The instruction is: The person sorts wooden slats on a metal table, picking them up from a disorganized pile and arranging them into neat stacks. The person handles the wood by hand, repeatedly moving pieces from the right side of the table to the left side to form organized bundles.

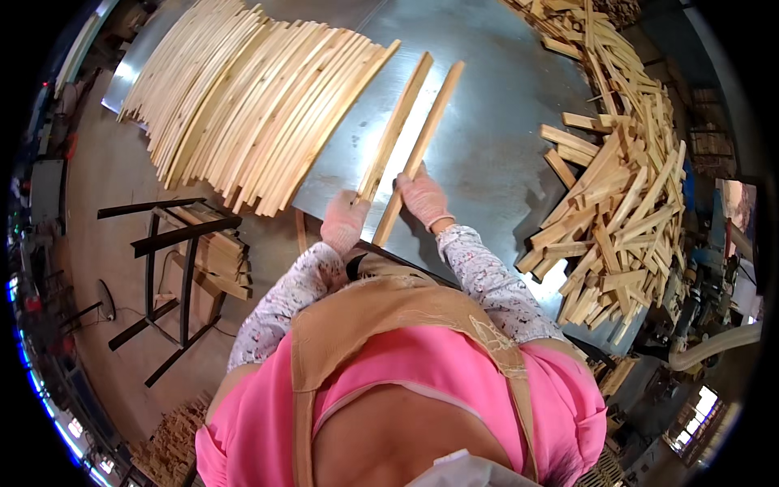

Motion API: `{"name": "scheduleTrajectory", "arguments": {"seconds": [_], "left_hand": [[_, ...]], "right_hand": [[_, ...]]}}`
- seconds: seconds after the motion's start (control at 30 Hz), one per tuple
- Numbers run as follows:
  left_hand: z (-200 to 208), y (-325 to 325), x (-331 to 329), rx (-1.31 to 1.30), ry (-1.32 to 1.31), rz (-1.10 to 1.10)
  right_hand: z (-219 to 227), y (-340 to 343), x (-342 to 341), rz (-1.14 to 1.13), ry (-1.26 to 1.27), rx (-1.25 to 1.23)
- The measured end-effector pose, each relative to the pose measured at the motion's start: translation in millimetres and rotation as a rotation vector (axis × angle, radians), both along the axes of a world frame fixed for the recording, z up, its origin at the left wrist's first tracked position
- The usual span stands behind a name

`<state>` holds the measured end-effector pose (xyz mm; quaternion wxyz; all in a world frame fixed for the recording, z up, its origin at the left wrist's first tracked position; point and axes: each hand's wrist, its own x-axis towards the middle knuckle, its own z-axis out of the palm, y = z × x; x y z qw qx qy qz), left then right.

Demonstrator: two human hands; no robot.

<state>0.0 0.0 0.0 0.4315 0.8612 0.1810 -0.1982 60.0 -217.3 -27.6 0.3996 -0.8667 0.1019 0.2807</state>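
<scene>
Two wooden strips lie side by side on the metal table, slanting away from me with a narrow gap between them. My left hand, in a pale pink glove, is closed round the near end of the left wooden strip. The right wooden strip is gripped by my right hand, gloved alike, a little above its near end. That end reaches the table's front edge. To the left of both, a row of wooden strips lies packed close together.
A jumbled heap of short wood pieces covers the table's right side and spreads along its far right. Left of the table, on the floor, stands a dark metal frame with wood pieces beside it. A pale hose is at the right.
</scene>
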Motion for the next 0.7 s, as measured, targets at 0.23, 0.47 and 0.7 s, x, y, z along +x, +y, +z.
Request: {"name": "scheduleTrajectory", "arguments": {"seconds": [0.23, 0.47, 0.7], "left_hand": [[43.0, 104.4, -4.1, -0.691, -0.118, 0.438], [44.6, 223.9, 111.7, 0.715, -0.482, -0.13], [5.9, 435.4, 149.6, 0.85, -0.342, 0.33]], "right_hand": [[35.8, 182.5, 48.8, 0.339, -0.006, -0.136], [51.1, 136.8, 37.3, 0.374, -0.059, 0.021], [68.7, -55.4, -74.4, -0.14, -0.321, -0.09]]}}
